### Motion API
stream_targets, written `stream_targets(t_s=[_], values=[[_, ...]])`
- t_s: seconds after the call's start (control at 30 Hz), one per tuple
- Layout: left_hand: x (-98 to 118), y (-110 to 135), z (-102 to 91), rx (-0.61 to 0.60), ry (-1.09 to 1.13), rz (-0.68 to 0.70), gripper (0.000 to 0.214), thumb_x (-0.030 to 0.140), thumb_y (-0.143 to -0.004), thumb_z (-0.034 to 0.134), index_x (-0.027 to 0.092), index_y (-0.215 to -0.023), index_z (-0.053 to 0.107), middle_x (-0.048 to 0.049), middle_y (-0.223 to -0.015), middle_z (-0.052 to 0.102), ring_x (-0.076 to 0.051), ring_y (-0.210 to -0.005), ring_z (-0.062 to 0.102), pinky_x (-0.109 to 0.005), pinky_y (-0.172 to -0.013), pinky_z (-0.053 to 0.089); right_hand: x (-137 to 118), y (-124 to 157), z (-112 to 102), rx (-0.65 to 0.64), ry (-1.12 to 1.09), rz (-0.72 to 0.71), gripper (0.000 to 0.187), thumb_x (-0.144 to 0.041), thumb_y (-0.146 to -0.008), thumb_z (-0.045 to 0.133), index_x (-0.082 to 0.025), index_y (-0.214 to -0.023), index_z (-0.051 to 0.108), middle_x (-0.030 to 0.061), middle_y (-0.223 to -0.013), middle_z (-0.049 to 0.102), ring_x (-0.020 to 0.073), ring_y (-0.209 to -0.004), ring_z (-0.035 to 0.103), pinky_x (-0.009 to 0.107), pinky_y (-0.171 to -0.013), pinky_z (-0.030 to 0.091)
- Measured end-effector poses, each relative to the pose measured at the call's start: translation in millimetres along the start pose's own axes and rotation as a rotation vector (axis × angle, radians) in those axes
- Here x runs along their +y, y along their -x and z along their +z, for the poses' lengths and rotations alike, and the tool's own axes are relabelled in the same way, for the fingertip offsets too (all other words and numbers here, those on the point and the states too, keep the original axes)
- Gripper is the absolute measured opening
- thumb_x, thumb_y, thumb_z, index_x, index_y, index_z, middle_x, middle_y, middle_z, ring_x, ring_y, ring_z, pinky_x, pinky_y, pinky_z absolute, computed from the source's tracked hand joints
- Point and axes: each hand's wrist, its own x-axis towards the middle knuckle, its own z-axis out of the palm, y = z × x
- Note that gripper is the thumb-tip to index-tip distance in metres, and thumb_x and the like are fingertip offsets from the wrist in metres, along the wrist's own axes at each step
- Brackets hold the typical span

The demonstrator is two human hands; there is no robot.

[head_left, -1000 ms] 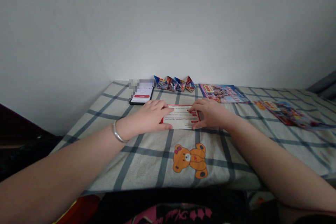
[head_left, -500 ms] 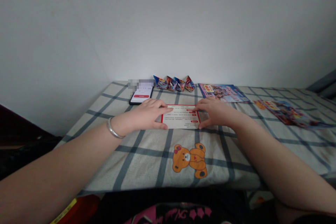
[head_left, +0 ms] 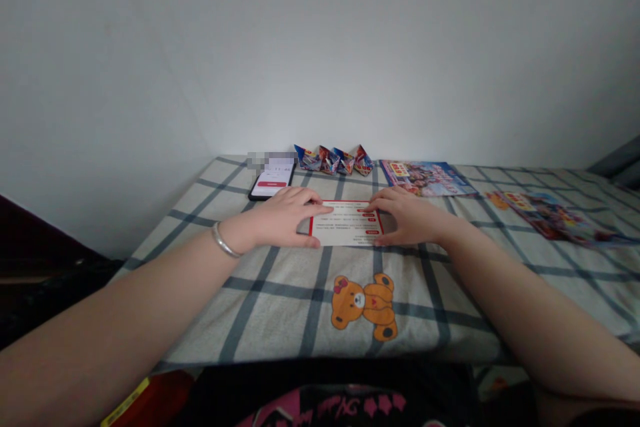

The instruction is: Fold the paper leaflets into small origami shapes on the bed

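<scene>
A white leaflet with a red border (head_left: 346, 224) lies flat on the checked cloth (head_left: 280, 293). My left hand (head_left: 283, 217) rests on its left end, fingers stretched out flat, thumb at the near corner. A silver bangle (head_left: 223, 243) circles that wrist. My right hand (head_left: 407, 215) lies on the leaflet's right end, fingers flat and thumb along the near edge. Both hands press the paper down.
A phone (head_left: 273, 182) with a lit screen lies behind my left hand. Several folded colourful paper shapes (head_left: 334, 159) stand by the wall. Two colourful leaflets (head_left: 425, 177) (head_left: 553, 218) lie to the right. An orange bear print (head_left: 364, 304) marks the cloth near me.
Both hands shifted slightly on the leaflet's ends; the paper stays flat in the same spot.
</scene>
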Motion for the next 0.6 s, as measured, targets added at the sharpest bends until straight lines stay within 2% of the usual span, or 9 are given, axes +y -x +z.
stream_targets(t_s=[0.17, 0.3, 0.43, 0.6], values=[[5, -1, 3.1, 0.041, -0.021, 0.006, 0.069, 0.058, -0.079, 0.066, 0.024, -0.137, 0.052, -0.0128, -0.132, 0.052, -0.03, -0.121, 0.046, -0.042, -0.102, 0.036, -12, -4, 6, 0.021, -0.041, -0.069, 0.056, -0.048, -0.077, 0.071, -0.019, -0.124, 0.063, 0.0122, -0.129, 0.059, 0.0291, -0.118, 0.052, 0.046, -0.102, 0.043], [13, -4, 3.4, 0.103, -0.006, 0.064, 0.054, 0.052, -0.083, 0.064, 0.025, -0.129, 0.058, -0.0088, -0.132, 0.056, -0.028, -0.124, 0.045, -0.043, -0.104, 0.034, -20, -8, 6, 0.05, -0.071, -0.129, 0.045, -0.04, -0.079, 0.068, -0.019, -0.118, 0.066, 0.01, -0.125, 0.063, 0.0265, -0.115, 0.055, 0.044, -0.103, 0.042], [16, -7, 5.4, 0.138, 0.018, 0.112, 0.042, 0.043, -0.088, 0.061, 0.027, -0.127, 0.059, -0.0049, -0.129, 0.06, -0.024, -0.12, 0.051, -0.042, -0.104, 0.033, -26, -11, 5, 0.072, -0.088, -0.191, 0.038, -0.033, -0.078, 0.067, -0.02, -0.114, 0.068, 0.0092, -0.12, 0.066, 0.0252, -0.113, 0.057, 0.044, -0.1, 0.043], [12, -9, 6.5, 0.146, 0.0, 0.052, 0.031, 0.038, -0.091, 0.059, 0.026, -0.119, 0.064, -0.0044, -0.126, 0.063, -0.022, -0.114, 0.056, -0.038, -0.097, 0.037, -34, -11, 4, 0.042, -0.015, -0.208, 0.031, -0.025, -0.083, 0.058, -0.02, -0.111, 0.068, 0.0064, -0.117, 0.068, 0.0231, -0.109, 0.061, 0.039, -0.098, 0.044]])
